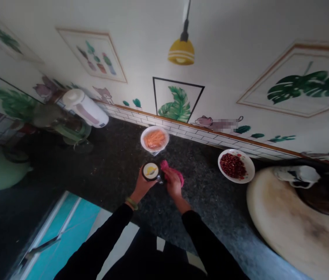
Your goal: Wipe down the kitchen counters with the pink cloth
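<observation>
Obj.: round dark cup w/ a white top face & yellow motif, in front of you, nr centre of the work area, over the dark speckled stone surface. Can't tell if the top is a lid or the inside, nor if the base touches down.

L hand: fingers wrapped round cup from its left & near side. R hand: fingers closed on a crumpled bright-pink cloth, just beside cup's right side; contact w/ cup can't be confirmed.

Technique (judgement): step in hand looks like cloth work at the cup's side. Let L take the whole load, grip low & firm; smooth wall prob. slips if damp. Bunch cloth flat under R fingertips, press lightly, turn cup w/ L rather than twisting R wrist. Tuck loose cloth ends in so they don't snag. Work low over the surface in case of a drop.

Mind clearance: white round bowl of orange strips sits just beyond cup; elbows clear of it.

Further out, R: white patterned bowl of dark-red beans, then thick round wooden board. Far L: white upright kettle, well apart.
</observation>
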